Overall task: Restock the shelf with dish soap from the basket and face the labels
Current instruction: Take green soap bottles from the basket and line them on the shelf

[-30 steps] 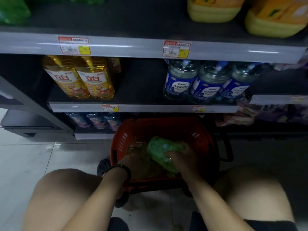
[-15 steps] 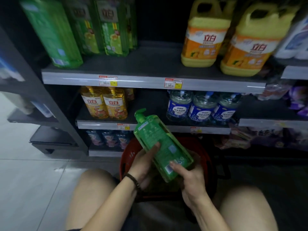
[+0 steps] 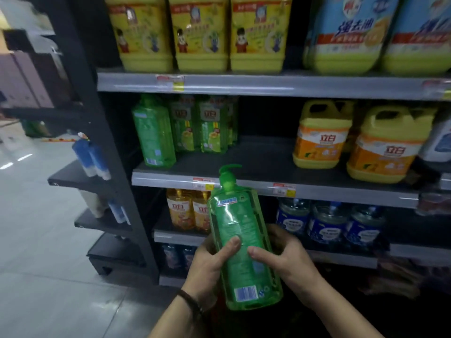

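Observation:
I hold a green pump bottle of dish soap [image 3: 240, 242] upright in front of the shelves, its back label and barcode turned toward me. My left hand [image 3: 207, 264] grips its left side with the thumb across the front. My right hand [image 3: 284, 256] grips the right side, thumb on the label. Behind it, the middle shelf [image 3: 256, 164] carries several matching green bottles [image 3: 185, 128] at its left end; the leftmost one [image 3: 153, 132] shows its back. The basket is out of view.
Yellow and orange jugs [image 3: 319, 135] stand at the right of the middle shelf, with a bare gap between them and the green bottles. Big yellow jugs [image 3: 200, 32] fill the shelf above. Amber bottles [image 3: 185, 208] and blue-labelled bottles [image 3: 329, 223] sit below. Tiled floor lies left.
Both hands lifted the green bottle out of the red basket and raised it upright before the shelves. The view has tilted up, so the basket is no longer seen.

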`<state>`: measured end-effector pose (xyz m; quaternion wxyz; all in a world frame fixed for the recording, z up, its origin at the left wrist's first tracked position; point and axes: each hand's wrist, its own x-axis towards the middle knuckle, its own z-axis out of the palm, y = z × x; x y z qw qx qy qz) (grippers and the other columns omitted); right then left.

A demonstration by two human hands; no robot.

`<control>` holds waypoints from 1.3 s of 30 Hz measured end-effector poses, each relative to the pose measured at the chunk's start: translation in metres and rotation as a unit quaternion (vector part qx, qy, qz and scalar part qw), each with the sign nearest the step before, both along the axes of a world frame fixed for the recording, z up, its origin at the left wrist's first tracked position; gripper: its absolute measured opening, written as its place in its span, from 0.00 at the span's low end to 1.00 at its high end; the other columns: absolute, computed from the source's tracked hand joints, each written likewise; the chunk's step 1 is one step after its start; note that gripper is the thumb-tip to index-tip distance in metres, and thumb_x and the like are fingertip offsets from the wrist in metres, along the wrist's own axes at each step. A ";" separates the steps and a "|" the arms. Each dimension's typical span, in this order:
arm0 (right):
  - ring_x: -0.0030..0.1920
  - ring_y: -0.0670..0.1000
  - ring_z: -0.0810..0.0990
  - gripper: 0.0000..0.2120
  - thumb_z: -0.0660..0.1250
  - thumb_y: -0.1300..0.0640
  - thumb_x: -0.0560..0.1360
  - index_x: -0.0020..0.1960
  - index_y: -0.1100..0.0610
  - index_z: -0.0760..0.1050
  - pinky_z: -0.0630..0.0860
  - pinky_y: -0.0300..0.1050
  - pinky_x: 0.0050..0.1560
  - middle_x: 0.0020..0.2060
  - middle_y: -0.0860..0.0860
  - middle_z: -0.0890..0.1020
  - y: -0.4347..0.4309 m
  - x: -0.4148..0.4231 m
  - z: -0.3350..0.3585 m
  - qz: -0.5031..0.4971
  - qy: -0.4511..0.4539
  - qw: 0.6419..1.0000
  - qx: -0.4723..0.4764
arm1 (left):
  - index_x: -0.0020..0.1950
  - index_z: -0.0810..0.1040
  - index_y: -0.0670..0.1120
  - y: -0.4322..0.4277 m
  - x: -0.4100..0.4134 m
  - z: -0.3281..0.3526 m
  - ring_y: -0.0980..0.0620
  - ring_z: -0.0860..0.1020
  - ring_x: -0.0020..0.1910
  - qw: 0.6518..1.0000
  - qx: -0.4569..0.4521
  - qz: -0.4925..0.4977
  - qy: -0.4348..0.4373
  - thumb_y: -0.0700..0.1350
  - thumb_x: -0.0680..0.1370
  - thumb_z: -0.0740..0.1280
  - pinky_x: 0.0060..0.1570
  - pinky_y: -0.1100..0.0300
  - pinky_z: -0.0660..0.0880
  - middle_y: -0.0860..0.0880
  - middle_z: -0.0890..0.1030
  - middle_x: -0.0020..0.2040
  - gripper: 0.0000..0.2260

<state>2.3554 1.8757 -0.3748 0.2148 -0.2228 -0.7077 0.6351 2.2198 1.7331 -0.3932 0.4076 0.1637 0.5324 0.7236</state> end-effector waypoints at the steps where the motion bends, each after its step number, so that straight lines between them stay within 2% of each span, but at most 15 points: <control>1: 0.56 0.46 0.89 0.35 0.85 0.41 0.63 0.65 0.51 0.81 0.85 0.42 0.53 0.57 0.46 0.89 0.002 -0.012 0.012 0.017 -0.001 1.000 0.006 | 0.70 0.77 0.42 -0.001 -0.008 0.006 0.35 0.85 0.60 1.000 0.002 0.000 0.017 0.54 0.66 0.82 0.63 0.33 0.78 0.38 0.85 0.62 0.36; 6: 0.58 0.53 0.89 0.23 0.81 0.51 0.73 0.66 0.52 0.82 0.85 0.51 0.60 0.58 0.49 0.89 0.011 -0.070 0.056 0.082 -0.019 0.996 0.009 | 0.68 0.79 0.41 -0.009 -0.051 0.032 0.33 0.84 0.61 0.998 0.017 -0.011 0.052 0.52 0.69 0.80 0.64 0.33 0.78 0.36 0.84 0.62 0.31; 8: 0.58 0.52 0.89 0.21 0.81 0.49 0.74 0.66 0.49 0.83 0.84 0.56 0.62 0.58 0.49 0.89 0.012 -0.092 0.064 0.090 -0.037 0.995 -0.007 | 0.67 0.80 0.41 -0.010 -0.069 0.041 0.32 0.84 0.59 0.998 0.010 -0.012 0.065 0.52 0.70 0.79 0.61 0.36 0.80 0.35 0.85 0.61 0.29; 11: 0.53 0.51 0.90 0.15 0.78 0.47 0.77 0.61 0.48 0.85 0.85 0.55 0.56 0.53 0.47 0.91 0.011 -0.122 0.075 0.064 -0.049 0.996 -0.034 | 0.65 0.81 0.42 -0.009 -0.097 0.058 0.34 0.85 0.57 0.995 -0.014 -0.004 0.097 0.55 0.74 0.77 0.61 0.38 0.80 0.37 0.86 0.59 0.25; 14: 0.49 0.51 0.91 0.12 0.77 0.48 0.77 0.58 0.51 0.86 0.86 0.52 0.49 0.49 0.48 0.91 0.012 -0.150 0.087 0.033 -0.039 0.997 -0.059 | 0.65 0.81 0.46 -0.001 -0.122 0.078 0.41 0.87 0.56 0.984 -0.049 0.004 0.169 0.55 0.80 0.72 0.59 0.44 0.82 0.43 0.88 0.57 0.18; 18: 0.48 0.53 0.91 0.12 0.78 0.51 0.77 0.59 0.53 0.86 0.86 0.49 0.43 0.50 0.51 0.91 0.022 -0.183 0.098 -0.002 0.007 0.997 -0.071 | 0.63 0.81 0.58 0.007 -0.153 0.089 0.55 0.87 0.52 0.944 -0.111 0.062 0.303 0.61 0.76 0.74 0.55 0.54 0.83 0.53 0.87 0.56 0.18; 22: 0.49 0.54 0.91 0.12 0.81 0.54 0.75 0.56 0.53 0.86 0.87 0.57 0.54 0.48 0.51 0.91 0.033 -0.217 0.109 -0.032 0.045 0.997 -0.057 | 0.68 0.77 0.62 0.010 -0.183 0.094 0.61 0.85 0.56 0.916 -0.124 0.056 0.378 0.56 0.73 0.80 0.55 0.59 0.83 0.60 0.85 0.58 0.25; 24: 0.48 0.53 0.91 0.12 0.82 0.54 0.74 0.55 0.51 0.86 0.86 0.57 0.56 0.48 0.49 0.91 0.039 -0.232 0.117 -0.035 0.054 0.997 -0.031 | 0.68 0.76 0.62 0.016 -0.193 0.102 0.62 0.85 0.54 0.910 -0.115 0.051 0.396 0.53 0.71 0.82 0.55 0.59 0.83 0.63 0.86 0.56 0.27; 26: 0.49 0.52 0.91 0.13 0.83 0.53 0.73 0.56 0.51 0.86 0.86 0.59 0.57 0.48 0.48 0.91 0.047 -0.247 0.125 -0.036 0.059 0.997 -0.021 | 0.68 0.77 0.59 0.023 -0.202 0.109 0.61 0.86 0.53 0.907 -0.101 0.064 0.403 0.50 0.72 0.82 0.57 0.56 0.84 0.61 0.87 0.55 0.27; 28: 0.51 0.53 0.90 0.16 0.84 0.52 0.72 0.57 0.51 0.85 0.86 0.62 0.59 0.49 0.47 0.91 0.056 -0.262 0.131 -0.044 0.059 0.997 -0.013 | 0.69 0.76 0.59 0.032 -0.210 0.113 0.62 0.86 0.52 0.903 -0.094 0.090 0.409 0.50 0.72 0.82 0.57 0.57 0.84 0.59 0.87 0.56 0.28; 30: 0.54 0.53 0.89 0.20 0.85 0.49 0.70 0.59 0.50 0.84 0.84 0.63 0.61 0.52 0.47 0.90 0.062 -0.276 0.134 -0.046 0.051 0.998 0.007 | 0.73 0.72 0.58 0.039 -0.217 0.116 0.61 0.83 0.57 0.893 -0.103 0.108 0.425 0.53 0.73 0.81 0.59 0.59 0.81 0.57 0.83 0.65 0.32; 32: 0.56 0.53 0.88 0.22 0.85 0.50 0.69 0.60 0.49 0.83 0.84 0.63 0.63 0.53 0.47 0.89 0.065 -0.289 0.133 -0.036 0.044 0.998 0.037 | 0.80 0.66 0.53 0.045 -0.224 0.116 0.56 0.78 0.64 0.885 -0.118 0.134 0.429 0.55 0.73 0.80 0.64 0.56 0.77 0.55 0.77 0.69 0.39; 35: 0.56 0.51 0.88 0.24 0.85 0.56 0.69 0.62 0.50 0.81 0.84 0.61 0.63 0.54 0.47 0.89 0.071 -0.308 0.125 -0.026 0.057 0.996 0.066 | 0.83 0.62 0.51 0.057 -0.232 0.112 0.59 0.72 0.61 0.884 -0.117 0.160 0.423 0.49 0.76 0.78 0.57 0.65 0.70 0.56 0.74 0.62 0.39; 37: 0.57 0.52 0.88 0.29 0.87 0.55 0.67 0.64 0.50 0.79 0.84 0.60 0.64 0.56 0.47 0.89 0.076 -0.319 0.118 -0.033 0.069 0.993 0.086 | 0.84 0.60 0.51 0.064 -0.240 0.104 0.56 0.74 0.65 0.882 -0.122 0.178 0.419 0.48 0.77 0.78 0.58 0.66 0.69 0.51 0.77 0.69 0.40; 39: 0.57 0.52 0.88 0.30 0.87 0.54 0.66 0.64 0.49 0.77 0.84 0.61 0.62 0.56 0.48 0.88 0.080 -0.327 0.107 -0.033 0.086 0.990 0.108 | 0.85 0.57 0.52 0.070 -0.250 0.094 0.49 0.72 0.75 0.874 -0.137 0.187 0.427 0.49 0.77 0.78 0.67 0.61 0.69 0.46 0.73 0.77 0.43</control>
